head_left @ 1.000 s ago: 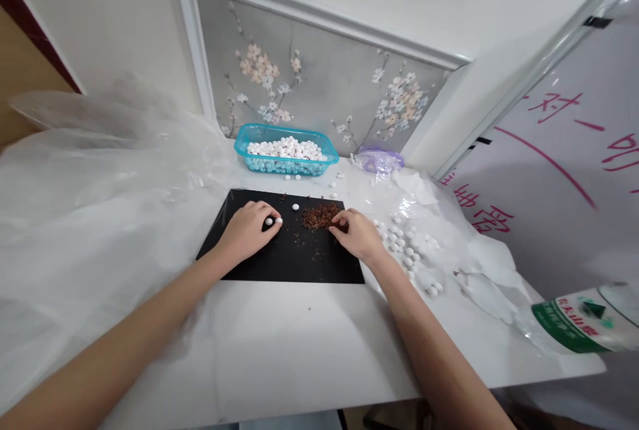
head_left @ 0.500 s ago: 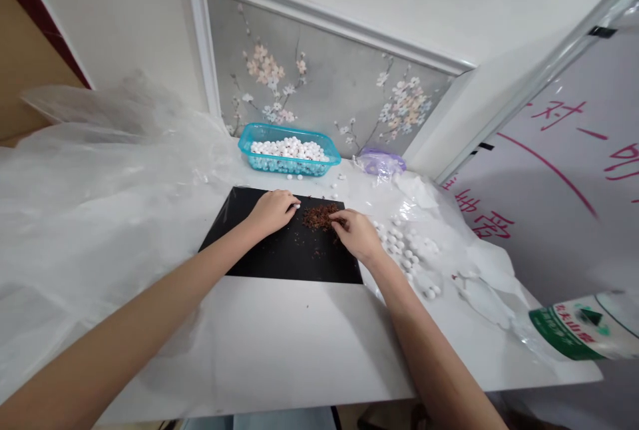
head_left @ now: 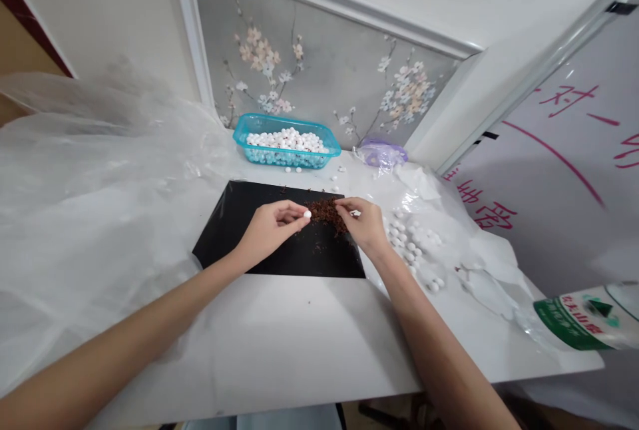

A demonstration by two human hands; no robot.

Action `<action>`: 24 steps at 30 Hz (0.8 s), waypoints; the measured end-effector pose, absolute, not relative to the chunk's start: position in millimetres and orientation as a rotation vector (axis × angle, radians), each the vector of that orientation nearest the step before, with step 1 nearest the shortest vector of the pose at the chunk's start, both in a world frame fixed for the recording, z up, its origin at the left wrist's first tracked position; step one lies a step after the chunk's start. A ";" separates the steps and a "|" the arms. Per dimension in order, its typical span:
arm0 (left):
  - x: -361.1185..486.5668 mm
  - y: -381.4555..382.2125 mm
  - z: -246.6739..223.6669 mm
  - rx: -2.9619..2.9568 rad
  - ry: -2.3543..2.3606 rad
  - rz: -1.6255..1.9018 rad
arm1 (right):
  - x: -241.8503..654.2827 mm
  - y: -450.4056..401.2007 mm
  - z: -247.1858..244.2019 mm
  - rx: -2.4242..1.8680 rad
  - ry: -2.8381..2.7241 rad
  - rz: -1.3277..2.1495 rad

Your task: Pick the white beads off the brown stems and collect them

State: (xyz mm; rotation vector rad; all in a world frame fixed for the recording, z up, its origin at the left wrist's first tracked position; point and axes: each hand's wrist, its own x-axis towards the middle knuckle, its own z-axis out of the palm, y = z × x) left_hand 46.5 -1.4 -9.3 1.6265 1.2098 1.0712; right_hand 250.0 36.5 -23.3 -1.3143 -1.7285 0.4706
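Between the thumb and forefinger of my left hand (head_left: 272, 227) is a small white ball (head_left: 307, 215), held just above the black mat (head_left: 279, 260). My right hand (head_left: 363, 222) is at the right side of a pile of reddish-brown flakes (head_left: 325, 212), its thumb and fingertips drawn together. Whatever is in that pinch is too small to make out. The flakes lie loose on the mat between both hands, with bits scattered toward the front.
A blue plastic basket (head_left: 287, 158) full of white balls stands behind the mat. Several white balls (head_left: 413, 247) lie on plastic at the right, near a purple bag (head_left: 382, 152). A large bottle (head_left: 584, 320) lies at the right edge; clear plastic sheeting (head_left: 100, 217) covers the left.
My left hand has turned and lifted the white ball, bringing it right toward the flakes. My right hand has shifted slightly at the pile. The camera view has moved a little.
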 end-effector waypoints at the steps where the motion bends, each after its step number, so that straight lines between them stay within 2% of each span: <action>1: 45.9 -4.6 -12.5 1.545 1.179 1.063 | 248.3 35.5 -22.7 -1.315 -1.683 0.529; 7: 43.2 -15.0 -15.6 1.261 1.150 1.028 | 226.5 20.9 -13.5 -1.209 -1.383 0.961; 13: 42.9 -19.9 -11.0 1.085 1.093 1.004 | 211.4 4.9 -10.6 -1.132 -1.304 1.224; 18: 41.5 -17.4 -17.0 1.049 1.059 1.018 | 211.9 4.8 -14.4 -1.085 -1.314 1.316; 24: 41.2 -16.3 -17.8 1.034 1.058 1.000 | 210.0 4.0 -13.1 -1.108 -1.308 1.264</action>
